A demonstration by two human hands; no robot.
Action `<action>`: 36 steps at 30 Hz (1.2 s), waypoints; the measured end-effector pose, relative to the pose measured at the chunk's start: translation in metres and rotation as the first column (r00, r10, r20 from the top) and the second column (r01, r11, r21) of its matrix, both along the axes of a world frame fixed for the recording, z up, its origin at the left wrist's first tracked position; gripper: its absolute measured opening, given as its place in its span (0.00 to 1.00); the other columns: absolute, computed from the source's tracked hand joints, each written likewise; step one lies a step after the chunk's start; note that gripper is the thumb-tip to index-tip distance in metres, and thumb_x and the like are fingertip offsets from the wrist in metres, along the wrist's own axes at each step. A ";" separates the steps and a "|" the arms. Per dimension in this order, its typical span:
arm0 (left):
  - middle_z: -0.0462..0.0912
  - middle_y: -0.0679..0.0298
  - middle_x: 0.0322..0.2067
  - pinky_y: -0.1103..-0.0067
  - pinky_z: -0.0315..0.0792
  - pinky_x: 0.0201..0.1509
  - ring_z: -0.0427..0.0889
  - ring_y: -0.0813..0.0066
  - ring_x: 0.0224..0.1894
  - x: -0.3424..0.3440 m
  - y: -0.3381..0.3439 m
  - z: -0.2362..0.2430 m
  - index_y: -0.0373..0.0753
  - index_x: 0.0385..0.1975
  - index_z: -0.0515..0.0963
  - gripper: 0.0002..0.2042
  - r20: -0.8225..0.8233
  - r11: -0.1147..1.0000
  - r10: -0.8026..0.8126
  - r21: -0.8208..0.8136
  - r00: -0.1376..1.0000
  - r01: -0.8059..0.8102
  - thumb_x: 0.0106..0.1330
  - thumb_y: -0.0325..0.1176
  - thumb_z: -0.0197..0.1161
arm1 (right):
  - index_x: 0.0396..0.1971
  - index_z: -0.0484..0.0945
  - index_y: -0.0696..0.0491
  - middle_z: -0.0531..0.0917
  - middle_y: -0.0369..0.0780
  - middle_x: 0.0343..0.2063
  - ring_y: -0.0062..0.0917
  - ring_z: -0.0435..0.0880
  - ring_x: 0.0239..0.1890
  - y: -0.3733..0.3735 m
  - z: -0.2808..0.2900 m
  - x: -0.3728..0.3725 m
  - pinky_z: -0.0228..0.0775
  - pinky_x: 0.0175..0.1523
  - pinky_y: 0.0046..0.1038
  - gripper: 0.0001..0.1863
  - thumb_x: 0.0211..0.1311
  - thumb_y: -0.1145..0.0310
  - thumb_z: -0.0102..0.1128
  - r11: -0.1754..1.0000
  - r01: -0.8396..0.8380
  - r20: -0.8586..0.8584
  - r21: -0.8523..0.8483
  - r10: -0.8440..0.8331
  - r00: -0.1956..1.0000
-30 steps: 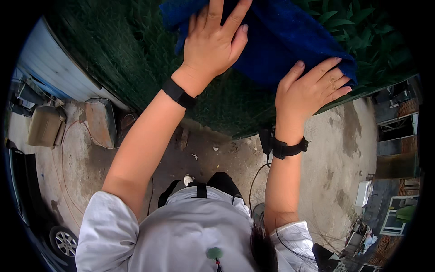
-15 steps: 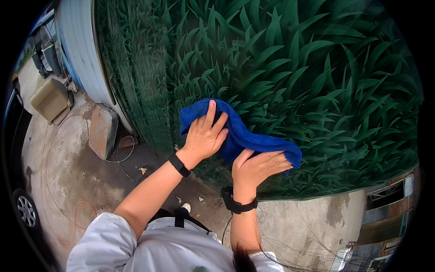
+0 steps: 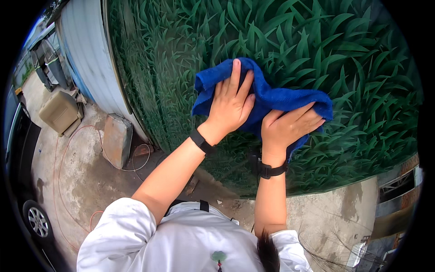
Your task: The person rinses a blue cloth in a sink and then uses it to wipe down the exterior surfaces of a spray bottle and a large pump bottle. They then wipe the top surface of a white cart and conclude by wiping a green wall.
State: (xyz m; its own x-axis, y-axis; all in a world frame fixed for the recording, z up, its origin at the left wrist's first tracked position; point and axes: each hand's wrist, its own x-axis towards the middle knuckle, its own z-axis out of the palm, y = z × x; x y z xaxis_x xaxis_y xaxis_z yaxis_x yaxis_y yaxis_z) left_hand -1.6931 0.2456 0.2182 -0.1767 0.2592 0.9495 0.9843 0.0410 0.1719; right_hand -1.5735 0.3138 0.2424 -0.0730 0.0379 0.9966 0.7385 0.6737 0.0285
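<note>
A blue towel-like cloth (image 3: 283, 96) lies bunched against a large surface (image 3: 358, 59) printed with dark green grass leaves. My left hand (image 3: 228, 106) presses on the left part of the cloth, palm down with its fingers stretched and spread. On the cloth's right end rests my right hand (image 3: 290, 128), fingers extended side by side and pointing up to the right. Folds of cloth stand up beyond both sets of fingertips, and some hangs below, between and beside the hands. Each wrist carries a black band.
At the left stand a pale metal panel (image 3: 86, 54), a beige seat-like block (image 3: 59, 112) and a worn slab (image 3: 117, 140). A thin orange hose (image 3: 55, 181) trails over the concrete ground. A dark car (image 3: 22, 154) is at the far left edge.
Both hands have moved up and to the right over the leaf-printed surface, and the cloth has shifted with them. My arms are stretched out further.
</note>
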 end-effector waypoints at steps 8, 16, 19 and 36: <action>0.50 0.46 0.66 0.68 0.69 0.49 0.75 0.52 0.46 -0.057 -0.026 -0.018 0.44 0.57 0.70 0.23 -0.025 0.992 0.125 0.008 0.992 -0.125 0.61 0.41 0.57 | 0.59 0.61 0.65 0.61 0.52 0.60 0.49 0.55 0.63 -0.035 0.002 -0.019 0.38 0.67 0.55 0.36 0.54 0.58 0.52 0.969 0.205 0.141 -0.136 -0.186 0.972; 0.47 0.45 0.67 0.69 0.51 0.68 0.54 0.46 0.66 -0.130 -0.015 0.134 0.32 0.64 0.54 0.26 -0.310 0.918 -0.158 0.302 0.937 0.255 0.64 0.24 0.48 | 0.56 0.65 0.63 0.69 0.49 0.54 0.40 0.62 0.61 -0.074 0.170 -0.072 0.43 0.69 0.43 0.30 0.53 0.63 0.52 0.840 -0.421 0.079 -0.342 0.472 0.878; 0.46 0.45 0.67 0.65 0.54 0.63 0.59 0.44 0.60 -0.125 0.000 0.077 0.35 0.59 0.62 0.23 -0.212 0.942 -0.160 0.260 0.964 0.214 0.62 0.27 0.49 | 0.55 0.65 0.65 0.69 0.49 0.54 0.41 0.62 0.62 -0.040 0.107 -0.120 0.43 0.69 0.43 0.31 0.50 0.66 0.51 0.970 -0.129 0.109 0.207 0.108 0.988; 0.44 0.47 0.68 0.67 0.54 0.64 0.57 0.48 0.63 -0.162 -0.036 0.051 0.34 0.61 0.61 0.25 -0.253 0.985 -0.142 0.063 0.957 0.162 0.63 0.30 0.47 | 0.57 0.68 0.55 0.71 0.41 0.55 0.36 0.64 0.61 -0.043 0.039 -0.142 0.39 0.69 0.47 0.32 0.48 0.63 0.52 0.992 -0.126 0.199 0.031 0.117 0.973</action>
